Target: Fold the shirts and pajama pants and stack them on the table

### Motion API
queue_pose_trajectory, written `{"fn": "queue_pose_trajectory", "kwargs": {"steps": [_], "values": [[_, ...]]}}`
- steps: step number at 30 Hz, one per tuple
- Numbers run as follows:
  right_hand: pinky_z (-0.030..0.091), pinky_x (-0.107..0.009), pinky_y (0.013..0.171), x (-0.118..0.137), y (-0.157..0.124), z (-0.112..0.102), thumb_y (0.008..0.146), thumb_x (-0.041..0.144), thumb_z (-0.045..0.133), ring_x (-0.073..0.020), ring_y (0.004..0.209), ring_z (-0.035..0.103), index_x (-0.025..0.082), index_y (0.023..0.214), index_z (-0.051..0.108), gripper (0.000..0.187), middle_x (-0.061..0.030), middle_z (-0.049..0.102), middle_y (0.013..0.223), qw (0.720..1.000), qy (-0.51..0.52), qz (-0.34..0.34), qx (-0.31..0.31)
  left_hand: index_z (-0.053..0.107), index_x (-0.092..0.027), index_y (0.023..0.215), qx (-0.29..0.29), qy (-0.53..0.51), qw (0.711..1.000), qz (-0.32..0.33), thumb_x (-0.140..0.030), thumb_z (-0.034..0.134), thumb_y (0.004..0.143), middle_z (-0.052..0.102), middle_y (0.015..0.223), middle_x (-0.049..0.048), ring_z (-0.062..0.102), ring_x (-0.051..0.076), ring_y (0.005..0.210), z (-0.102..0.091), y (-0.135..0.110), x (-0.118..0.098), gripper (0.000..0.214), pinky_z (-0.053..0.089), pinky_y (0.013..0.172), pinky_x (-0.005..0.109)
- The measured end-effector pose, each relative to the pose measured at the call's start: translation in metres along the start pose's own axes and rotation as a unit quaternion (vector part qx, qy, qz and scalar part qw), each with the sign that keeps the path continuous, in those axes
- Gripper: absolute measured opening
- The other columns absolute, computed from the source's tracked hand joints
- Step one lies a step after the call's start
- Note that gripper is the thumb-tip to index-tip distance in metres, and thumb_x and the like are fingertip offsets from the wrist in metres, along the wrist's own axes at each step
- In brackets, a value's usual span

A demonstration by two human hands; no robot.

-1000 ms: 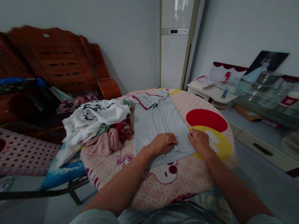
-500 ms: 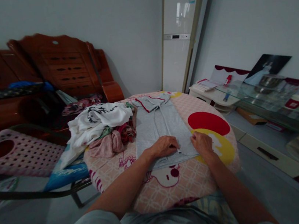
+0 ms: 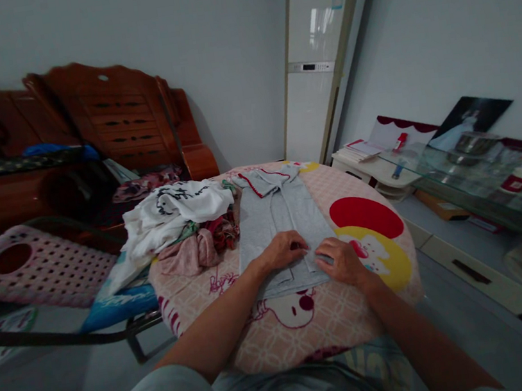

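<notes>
A grey garment with red trim (image 3: 270, 210) lies stretched lengthwise on a round cushion with a pink cartoon print (image 3: 373, 231). My left hand (image 3: 284, 250) rests on its near half, fingers curled onto the cloth. My right hand (image 3: 341, 260) lies just to the right of it, pinching the garment's right edge and folding it inward. The two hands are almost touching.
A heap of clothes, a white printed shirt (image 3: 175, 207) on top, sits left of the garment. A pink perforated stool (image 3: 33, 266) and a wooden bench (image 3: 86, 129) stand at the left. A tall white appliance (image 3: 315, 65) stands behind; a glass cabinet (image 3: 482, 177) runs along the right.
My right hand has moved left with the garment's right edge, folding it inward toward my left hand. The left hand has stayed in place on the cloth.
</notes>
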State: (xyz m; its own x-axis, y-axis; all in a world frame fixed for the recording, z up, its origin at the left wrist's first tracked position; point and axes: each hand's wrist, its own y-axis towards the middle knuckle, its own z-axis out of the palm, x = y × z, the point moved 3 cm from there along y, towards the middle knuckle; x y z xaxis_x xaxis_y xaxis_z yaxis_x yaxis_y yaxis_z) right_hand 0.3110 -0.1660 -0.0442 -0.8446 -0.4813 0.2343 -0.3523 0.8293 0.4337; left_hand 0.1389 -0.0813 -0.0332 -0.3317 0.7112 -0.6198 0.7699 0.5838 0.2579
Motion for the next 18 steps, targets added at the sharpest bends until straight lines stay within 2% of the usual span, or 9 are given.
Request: {"fn": "queue_pose_trajectory", "kwargs": {"steps": [2, 4, 6, 8, 10, 13, 15, 18], "values": [[0.047, -0.034, 0.087, 0.004, -0.005, -0.005, 0.084, 0.031, 0.067, -0.0216, 0.096, 0.061, 0.018, 0.101, 0.072, 0.022, -0.0099, 0.069, 0.102, 0.998, 0.026, -0.042, 0.031, 0.074, -0.015, 0.088, -0.050, 0.061, 0.996, -0.045, -0.018, 0.064, 0.081, 0.071, 0.086, 0.0040, 0.062, 0.012, 0.074, -0.022, -0.002, 0.003, 0.013, 0.045, 0.070, 0.021], [0.046, -0.039, 0.095, 0.008, -0.011, -0.011, 0.081, 0.032, 0.070, -0.0242, 0.107, 0.059, 0.019, 0.112, 0.071, 0.034, -0.0122, 0.067, 0.117, 0.995, 0.029, -0.067, 0.070, 0.074, -0.015, 0.082, -0.043, 0.113, 0.989, -0.086, -0.021, 0.063, 0.082, 0.070, 0.078, 0.0033, 0.061, 0.013, 0.068, -0.044, -0.008, 0.003, 0.012, 0.043, 0.066, 0.022], [0.043, -0.043, 0.101, 0.011, -0.016, -0.017, 0.080, 0.028, 0.069, -0.0256, 0.116, 0.056, 0.020, 0.119, 0.069, 0.040, -0.0128, 0.063, 0.128, 0.990, 0.021, -0.077, 0.114, 0.073, -0.016, 0.076, 0.035, 0.144, 0.983, -0.106, -0.029, 0.067, 0.081, 0.069, 0.069, 0.0019, 0.061, 0.013, 0.064, -0.057, -0.019, 0.001, 0.015, 0.042, 0.063, 0.022], [0.041, -0.043, 0.105, 0.015, -0.020, -0.021, 0.079, 0.021, 0.065, -0.0254, 0.121, 0.054, 0.021, 0.124, 0.066, 0.046, -0.0121, 0.060, 0.135, 0.985, 0.010, -0.084, 0.153, 0.073, -0.018, 0.078, 0.117, 0.168, 0.973, -0.108, -0.036, 0.075, 0.074, 0.069, 0.070, 0.0016, 0.063, 0.015, 0.066, -0.059, -0.032, -0.008, 0.019, 0.042, 0.062, 0.022], [0.040, -0.042, 0.106, 0.018, -0.022, -0.022, 0.078, 0.015, 0.061, -0.0249, 0.122, 0.053, 0.021, 0.128, 0.064, 0.051, -0.0113, 0.058, 0.138, 0.981, -0.009, -0.090, 0.171, 0.073, -0.019, 0.086, 0.151, 0.209, 0.961, -0.102, -0.041, 0.082, 0.065, 0.071, 0.081, 0.0041, 0.066, 0.020, 0.075, -0.051, -0.046, -0.021, 0.032, 0.045, 0.067, 0.025], [0.044, -0.041, 0.102, 0.019, -0.022, -0.014, 0.077, 0.007, 0.054, -0.0241, 0.115, 0.056, 0.019, 0.127, 0.064, 0.052, -0.0112, 0.060, 0.135, 0.983, -0.043, -0.088, 0.153, 0.071, -0.016, 0.097, 0.150, 0.295, 0.938, -0.104, -0.043, 0.084, 0.061, 0.069, 0.102, 0.0133, 0.066, 0.028, 0.091, -0.027, -0.061, -0.047, 0.047, 0.050, 0.077, 0.032], [0.047, -0.040, 0.097, 0.017, -0.021, -0.005, 0.078, 0.003, 0.049, -0.0237, 0.109, 0.058, 0.016, 0.123, 0.066, 0.050, -0.0123, 0.064, 0.129, 0.987, -0.056, -0.086, 0.123, 0.070, -0.012, 0.101, 0.154, 0.329, 0.924, -0.118, -0.037, 0.079, 0.069, 0.066, 0.107, 0.0179, 0.065, 0.031, 0.095, -0.010, -0.067, -0.062, 0.041, 0.051, 0.078, 0.036], [0.050, -0.040, 0.092, 0.008, -0.021, 0.002, 0.079, 0.000, 0.045, -0.0237, 0.102, 0.060, 0.014, 0.115, 0.070, 0.046, -0.0143, 0.068, 0.121, 0.993, -0.057, -0.077, 0.069, 0.067, -0.011, 0.106, 0.135, 0.348, 0.915, -0.153, -0.016, 0.061, 0.082, 0.064, 0.107, 0.0192, 0.065, 0.030, 0.096, 0.008, -0.072, -0.073, 0.025, 0.053, 0.074, 0.036]]}}
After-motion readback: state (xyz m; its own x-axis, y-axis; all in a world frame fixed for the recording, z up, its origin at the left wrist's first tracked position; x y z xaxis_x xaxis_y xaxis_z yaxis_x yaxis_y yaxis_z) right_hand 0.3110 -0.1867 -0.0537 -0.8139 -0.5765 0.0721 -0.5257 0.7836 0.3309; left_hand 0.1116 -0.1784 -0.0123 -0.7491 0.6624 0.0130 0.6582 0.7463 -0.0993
